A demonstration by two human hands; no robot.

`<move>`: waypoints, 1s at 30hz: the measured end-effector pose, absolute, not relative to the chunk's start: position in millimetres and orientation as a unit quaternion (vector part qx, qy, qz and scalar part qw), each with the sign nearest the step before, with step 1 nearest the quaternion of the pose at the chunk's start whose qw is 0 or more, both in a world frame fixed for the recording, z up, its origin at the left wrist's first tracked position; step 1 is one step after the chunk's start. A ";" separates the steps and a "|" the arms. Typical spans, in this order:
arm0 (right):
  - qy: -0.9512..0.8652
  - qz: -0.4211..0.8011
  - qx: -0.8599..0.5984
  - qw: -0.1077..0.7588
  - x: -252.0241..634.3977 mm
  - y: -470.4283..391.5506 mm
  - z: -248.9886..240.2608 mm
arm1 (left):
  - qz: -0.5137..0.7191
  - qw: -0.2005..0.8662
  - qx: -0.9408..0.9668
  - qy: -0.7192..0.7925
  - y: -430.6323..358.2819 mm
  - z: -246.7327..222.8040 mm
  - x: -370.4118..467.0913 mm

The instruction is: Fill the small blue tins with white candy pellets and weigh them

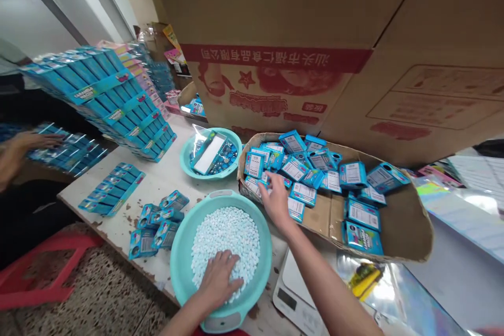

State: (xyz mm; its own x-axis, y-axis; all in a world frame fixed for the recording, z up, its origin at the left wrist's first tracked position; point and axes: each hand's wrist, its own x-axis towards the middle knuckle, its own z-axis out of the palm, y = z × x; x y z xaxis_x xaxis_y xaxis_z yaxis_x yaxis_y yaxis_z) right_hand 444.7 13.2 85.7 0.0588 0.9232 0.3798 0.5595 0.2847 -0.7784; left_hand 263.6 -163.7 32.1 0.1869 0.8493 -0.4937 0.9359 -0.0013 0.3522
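Observation:
My left hand (221,277) rests on small pale-blue candies (232,231) that fill much of a teal basin (180,241). Its fingers are spread, and nothing shows in its grasp. My right hand (275,200) reaches over the near left side of a cut-down cardboard box (409,226). Thumb and fingers are apart, at the small blue candy packs (294,168) heaped inside; whether they touch one is hard to see. Left of the basin, several blue packs (157,223) stand close together on the table.
A white scale (289,294) sits right of the basin. Behind are a smaller teal bowl (187,165) and a large carton (275,5). Stacked display trays (118,97) and one tray (112,189) stand left. A co-worker's hand (29,142) is at far left, near a red stool (47,268).

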 end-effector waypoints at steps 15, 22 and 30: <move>-0.639 0.237 -0.589 0.435 454.4 42.9 108.1 | 0.153 0.273 0.661 0.682 -158.7 30.6 241.1; -0.178 0.697 -0.463 0.518 465.9 -53.0 137.4 | 0.373 0.386 0.578 0.615 -124.3 100.7 268.0; -0.162 0.826 -0.439 0.313 454.6 -126.9 90.1 | 0.270 0.367 0.776 0.437 -130.2 143.5 268.5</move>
State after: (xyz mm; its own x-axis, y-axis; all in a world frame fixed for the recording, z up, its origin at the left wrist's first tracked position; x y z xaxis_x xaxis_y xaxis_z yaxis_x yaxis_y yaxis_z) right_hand 454.6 -126.9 90.1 -0.4189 0.6602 -0.6235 -0.3751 -0.7511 -0.5432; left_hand 268.5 -130.2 143.5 0.4728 0.8756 0.0988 0.4798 -0.3498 0.8047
